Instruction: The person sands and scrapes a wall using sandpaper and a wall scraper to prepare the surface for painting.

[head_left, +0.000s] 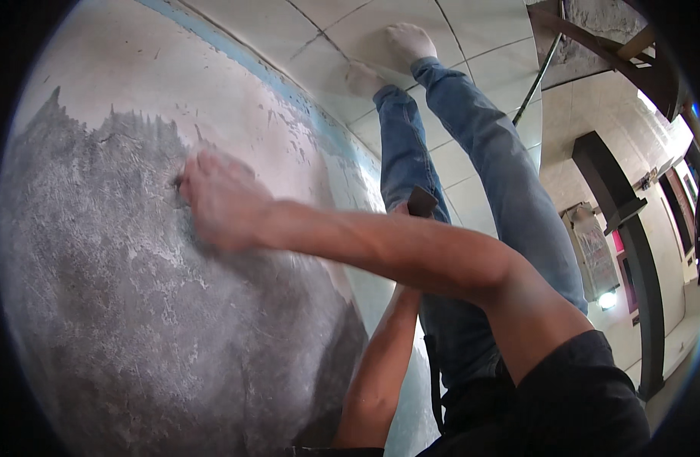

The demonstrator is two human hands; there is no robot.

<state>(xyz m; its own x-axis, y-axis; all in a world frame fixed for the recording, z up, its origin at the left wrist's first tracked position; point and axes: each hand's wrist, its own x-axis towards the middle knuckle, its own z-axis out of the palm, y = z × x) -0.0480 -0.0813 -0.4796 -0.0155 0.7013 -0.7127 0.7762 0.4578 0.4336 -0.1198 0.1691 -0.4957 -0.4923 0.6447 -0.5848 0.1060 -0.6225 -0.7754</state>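
Head view: the blurred right hand (222, 199) curled against the grey-coated wall (121, 297), contents impossible to tell; the mostly hidden left hand (399, 209) held a dark flat scraper (422, 201).

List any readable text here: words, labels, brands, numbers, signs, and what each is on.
No readable text anywhere in view.
Wall at the right hand: grey and pale patches, no lettering.
Floor tiles: joint lines only.
Jeans and black sleeve: none visible.
Dark flat piece by the left hand: none visible.
Box-like unit in the background: too small and blurred to tell.
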